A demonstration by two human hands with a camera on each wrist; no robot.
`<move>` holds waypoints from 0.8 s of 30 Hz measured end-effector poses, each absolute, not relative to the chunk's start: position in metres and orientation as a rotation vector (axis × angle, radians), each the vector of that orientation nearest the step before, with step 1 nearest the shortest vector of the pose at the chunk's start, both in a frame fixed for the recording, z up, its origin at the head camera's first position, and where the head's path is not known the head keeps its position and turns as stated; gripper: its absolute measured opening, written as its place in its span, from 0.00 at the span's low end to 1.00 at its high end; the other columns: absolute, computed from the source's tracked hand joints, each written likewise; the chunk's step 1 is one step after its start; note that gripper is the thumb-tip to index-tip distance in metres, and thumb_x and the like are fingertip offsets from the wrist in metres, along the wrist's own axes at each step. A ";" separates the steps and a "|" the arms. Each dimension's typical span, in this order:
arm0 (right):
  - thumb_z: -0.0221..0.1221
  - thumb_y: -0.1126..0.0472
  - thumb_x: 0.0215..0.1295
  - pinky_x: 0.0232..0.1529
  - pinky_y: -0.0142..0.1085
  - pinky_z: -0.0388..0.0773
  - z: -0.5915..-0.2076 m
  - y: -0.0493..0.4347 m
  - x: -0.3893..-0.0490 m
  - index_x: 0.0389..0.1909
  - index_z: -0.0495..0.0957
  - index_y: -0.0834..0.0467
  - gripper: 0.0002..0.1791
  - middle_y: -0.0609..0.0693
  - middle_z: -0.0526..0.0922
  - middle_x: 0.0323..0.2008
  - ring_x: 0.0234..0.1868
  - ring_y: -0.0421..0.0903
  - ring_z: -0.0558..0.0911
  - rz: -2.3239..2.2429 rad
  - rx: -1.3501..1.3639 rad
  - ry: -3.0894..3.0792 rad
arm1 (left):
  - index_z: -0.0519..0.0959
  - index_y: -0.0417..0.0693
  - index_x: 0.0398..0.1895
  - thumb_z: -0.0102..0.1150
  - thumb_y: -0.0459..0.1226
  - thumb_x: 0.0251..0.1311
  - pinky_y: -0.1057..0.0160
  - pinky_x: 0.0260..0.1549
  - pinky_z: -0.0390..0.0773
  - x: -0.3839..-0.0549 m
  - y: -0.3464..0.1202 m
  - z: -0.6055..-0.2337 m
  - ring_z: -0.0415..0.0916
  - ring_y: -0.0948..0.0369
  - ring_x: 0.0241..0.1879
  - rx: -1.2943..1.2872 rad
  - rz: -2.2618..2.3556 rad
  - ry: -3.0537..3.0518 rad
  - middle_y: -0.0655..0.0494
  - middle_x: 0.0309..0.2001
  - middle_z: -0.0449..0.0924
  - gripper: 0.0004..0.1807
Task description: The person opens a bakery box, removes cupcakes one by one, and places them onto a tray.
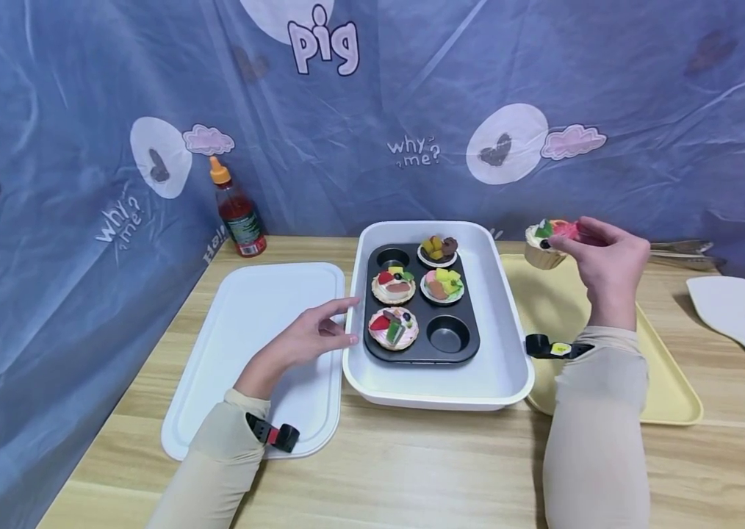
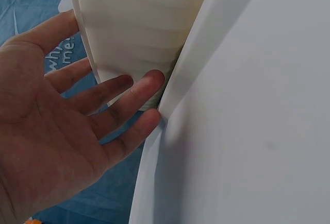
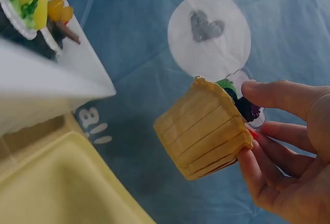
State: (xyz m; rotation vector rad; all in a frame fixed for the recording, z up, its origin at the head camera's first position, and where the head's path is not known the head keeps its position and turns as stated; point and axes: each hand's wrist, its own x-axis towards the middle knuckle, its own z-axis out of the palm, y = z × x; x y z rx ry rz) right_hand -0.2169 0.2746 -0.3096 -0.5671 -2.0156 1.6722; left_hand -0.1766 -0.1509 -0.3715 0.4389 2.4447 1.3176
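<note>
My right hand (image 1: 610, 257) pinches a fruit-topped cupcake (image 1: 542, 253) by its topping, raised over the far end of the yellow tray (image 1: 666, 375). In the right wrist view the cupcake (image 3: 203, 131) hangs tilted, its ridged tan case facing the camera and dark berries under the thumb. My left hand (image 1: 309, 334) has its fingers spread at the left rim of the white bin (image 1: 438, 393), touching its wall. Inside that bin lies a black muffin pan (image 1: 422, 356) with several fruit-topped tarts in its cups; the near right cup (image 1: 448, 334) and the far left cup hold nothing.
A white tray (image 1: 240, 338) lies left of the bin. Behind it stands a sauce bottle (image 1: 240, 213) with an orange cap. To the right are a white spatula (image 1: 726, 301) and metal tongs (image 1: 683, 253). A blue printed cloth (image 1: 372, 110) hangs behind the table.
</note>
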 end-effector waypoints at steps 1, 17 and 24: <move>0.78 0.66 0.45 0.39 0.18 0.73 -0.311 0.276 -0.218 0.58 0.82 0.58 0.34 0.28 0.83 0.29 0.37 0.29 0.80 1.691 -0.567 -2.003 | 0.65 0.50 0.75 0.67 0.40 0.64 0.59 0.47 0.79 -0.176 -0.151 -0.372 0.80 0.58 0.44 0.442 1.320 2.444 0.43 0.56 0.79 0.37; 0.77 0.70 0.45 0.33 0.17 0.75 -0.347 0.291 -0.231 0.61 0.80 0.61 0.37 0.29 0.82 0.26 0.31 0.27 0.82 1.837 -0.622 -1.959 | 0.65 0.45 0.75 0.66 0.36 0.65 0.64 0.43 0.77 -0.176 -0.152 -0.373 0.80 0.59 0.42 0.496 1.376 2.415 0.39 0.58 0.77 0.36; 0.76 0.70 0.49 0.34 0.16 0.76 -0.361 0.289 -0.239 0.64 0.77 0.63 0.37 0.29 0.81 0.28 0.36 0.28 0.81 1.803 -0.585 -2.037 | 0.65 0.47 0.75 0.67 0.36 0.64 0.64 0.44 0.77 -0.178 -0.152 -0.374 0.80 0.59 0.42 0.480 1.367 2.422 0.41 0.57 0.78 0.36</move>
